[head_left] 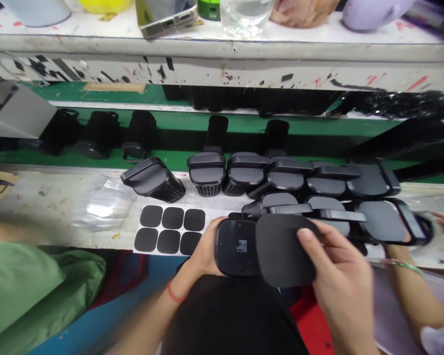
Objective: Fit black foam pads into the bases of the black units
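Observation:
My left hand [207, 251] is wrapped round a black rounded-square device [239, 249], its underside with a small printed label facing up. Between the thumb and fingers of my right hand [336, 268] is a thin black rounded-square pad [285, 251], held over the device's right edge; whether the two touch I cannot tell. On the bench to the left lies a white backing sheet [136, 246] bearing several similar black pads [171, 218]. Just beyond my hands stand several black devices with handles [247, 172], some with perforated sides.
A co-worker's green sleeve [25, 291] is at the left, and another person's arm [410, 281] reaches in at the right. Clear plastic film [101, 204] lies on the bench. Overhead, a white shelf [299, 49] holds a phone [166, 17]. More black devices [138, 133] stand behind.

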A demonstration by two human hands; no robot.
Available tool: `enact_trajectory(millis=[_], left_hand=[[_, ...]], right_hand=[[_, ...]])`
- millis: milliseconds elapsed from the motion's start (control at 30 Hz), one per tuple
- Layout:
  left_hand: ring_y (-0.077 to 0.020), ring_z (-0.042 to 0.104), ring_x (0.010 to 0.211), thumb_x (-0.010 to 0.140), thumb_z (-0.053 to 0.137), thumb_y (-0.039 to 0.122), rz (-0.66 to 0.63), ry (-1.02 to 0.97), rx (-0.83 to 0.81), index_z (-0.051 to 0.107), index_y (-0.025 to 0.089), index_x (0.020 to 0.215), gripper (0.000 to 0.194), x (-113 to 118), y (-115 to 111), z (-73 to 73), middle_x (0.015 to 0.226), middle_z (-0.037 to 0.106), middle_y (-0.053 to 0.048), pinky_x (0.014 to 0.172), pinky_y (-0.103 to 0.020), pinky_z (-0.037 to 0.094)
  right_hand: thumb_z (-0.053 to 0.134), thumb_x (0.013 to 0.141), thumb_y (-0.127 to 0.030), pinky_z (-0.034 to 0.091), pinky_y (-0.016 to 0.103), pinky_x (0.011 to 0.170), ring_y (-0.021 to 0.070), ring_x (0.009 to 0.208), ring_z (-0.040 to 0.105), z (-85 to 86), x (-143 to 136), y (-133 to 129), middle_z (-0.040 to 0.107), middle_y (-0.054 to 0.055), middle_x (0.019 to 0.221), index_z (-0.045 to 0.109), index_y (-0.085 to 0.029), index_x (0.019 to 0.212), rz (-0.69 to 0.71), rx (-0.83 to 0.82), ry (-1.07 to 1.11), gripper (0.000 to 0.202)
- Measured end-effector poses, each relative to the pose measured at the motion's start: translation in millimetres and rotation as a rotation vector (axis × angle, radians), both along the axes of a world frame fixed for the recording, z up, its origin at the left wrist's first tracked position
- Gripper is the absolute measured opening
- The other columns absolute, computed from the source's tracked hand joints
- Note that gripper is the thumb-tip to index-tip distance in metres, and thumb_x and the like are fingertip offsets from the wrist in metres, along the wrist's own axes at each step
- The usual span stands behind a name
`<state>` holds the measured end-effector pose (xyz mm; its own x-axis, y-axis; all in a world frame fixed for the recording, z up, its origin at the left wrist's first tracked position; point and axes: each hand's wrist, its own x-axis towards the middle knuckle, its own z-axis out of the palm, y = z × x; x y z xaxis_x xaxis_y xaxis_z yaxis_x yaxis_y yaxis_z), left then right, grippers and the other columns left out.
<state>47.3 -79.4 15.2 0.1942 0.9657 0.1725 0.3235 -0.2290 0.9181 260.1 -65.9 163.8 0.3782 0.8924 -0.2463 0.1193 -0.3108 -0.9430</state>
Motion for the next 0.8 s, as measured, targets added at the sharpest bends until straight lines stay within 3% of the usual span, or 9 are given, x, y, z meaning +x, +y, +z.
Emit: enact_trajectory(millis=[67, 133, 300, 433, 567, 633, 700, 800], left_hand=[[-0.0398, 0.055, 0.126, 0.048, 0.084, 0.058, -0.091, 0.002, 0.072, 0.031, 0.015, 0.142, 0.116, -0.3, 1.3, 7.8, 0.135, 0.052, -0.023, 0.108, -0.054, 0.047], [-0.0393, 0.051, 0.130, 0.052, 0.083, 0.056, -0.055, 0.035, 0.062, 0.024, 0.018, 0.145, 0.117, -1.9, -1.4, 14.1, 0.139, 0.047, -0.022, 0.109, -0.054, 0.046], [-0.0383, 0.047, 0.134, 0.064, 0.080, 0.054, 0.018, 0.028, 0.067, 0.021, 0.020, 0.147, 0.108, 2.0, -4.9, 27.9, 0.143, 0.043, -0.021, 0.111, -0.056, 0.044], [-0.0387, 0.054, 0.126, 0.062, 0.082, 0.048, 0.022, 0.006, 0.099, 0.024, 0.022, 0.145, 0.105, 3.9, -0.7, 37.0, 0.136, 0.048, -0.018, 0.104, -0.056, 0.049], [-0.0397, 0.055, 0.124, 0.058, 0.082, 0.049, 0.075, -0.048, 0.016, 0.027, 0.024, 0.146, 0.107, -6.7, -13.7, 38.4, 0.138, 0.048, -0.017, 0.104, -0.059, 0.049], [-0.0393, 0.057, 0.122, 0.054, 0.083, 0.049, 0.201, -0.071, -0.065, 0.027, 0.026, 0.147, 0.111, -17.1, -32.6, 34.4, 0.139, 0.048, -0.015, 0.104, -0.060, 0.049], [-0.0373, 0.059, 0.118, 0.054, 0.085, 0.044, 0.419, -0.017, -0.186, 0.022, 0.031, 0.148, 0.114, -32.0, -57.3, 27.1, 0.139, 0.048, -0.012, 0.102, -0.061, 0.051], [-0.0349, 0.058, 0.118, 0.063, 0.084, 0.042, 0.815, 0.175, -0.382, 0.025, 0.039, 0.144, 0.101, -63.5, -93.4, 14.4, 0.137, 0.047, -0.009, 0.095, -0.061, 0.055]], right_hand=[[0.073, 0.076, -0.054, 0.051, 0.021, 0.052, 0.0134, 0.063, 0.060, -14.7, -9.9, -1.0, 0.065, 0.003, 0.077, 0.063, -0.019, 0.090, 0.140, -0.022, 0.062, 0.039], [0.068, 0.082, -0.053, 0.047, 0.018, 0.051, 0.0106, 0.061, 0.056, -30.1, -17.4, -1.2, 0.062, 0.001, 0.077, 0.058, -0.020, 0.088, 0.217, -0.032, 0.070, 0.036], [0.063, 0.086, -0.055, 0.044, 0.018, 0.053, 0.0091, 0.061, 0.052, -52.9, -21.9, 2.0, 0.057, -0.002, 0.075, 0.055, -0.020, 0.088, 0.221, -0.020, -0.070, 0.036], [0.062, 0.086, -0.056, 0.043, 0.019, 0.051, 0.0095, 0.059, 0.051, -46.8, -19.5, 5.5, 0.058, -0.001, 0.077, 0.056, -0.021, 0.089, 0.238, -0.028, -0.099, 0.036], [0.063, 0.087, -0.054, 0.046, 0.018, 0.053, 0.0101, 0.060, 0.053, -27.8, -9.2, 2.1, 0.060, 0.000, 0.079, 0.057, -0.024, 0.095, 0.222, -0.072, 0.085, 0.032], [0.063, 0.087, -0.052, 0.049, 0.017, 0.058, 0.0104, 0.065, 0.056, -22.5, -2.6, -2.9, 0.060, 0.000, 0.083, 0.057, -0.025, 0.098, 0.215, -0.089, 0.176, 0.029], [0.061, 0.088, -0.049, 0.051, 0.018, 0.063, 0.0111, 0.071, 0.059, -27.0, -0.9, -7.1, 0.061, -0.001, 0.087, 0.055, -0.026, 0.103, 0.250, -0.120, 0.228, 0.028], [0.055, 0.089, -0.043, 0.055, 0.023, 0.070, 0.0149, 0.082, 0.066, -60.1, -16.5, -2.0, 0.066, 0.001, 0.094, 0.052, -0.024, 0.108, 0.409, -0.158, 0.098, 0.027]])
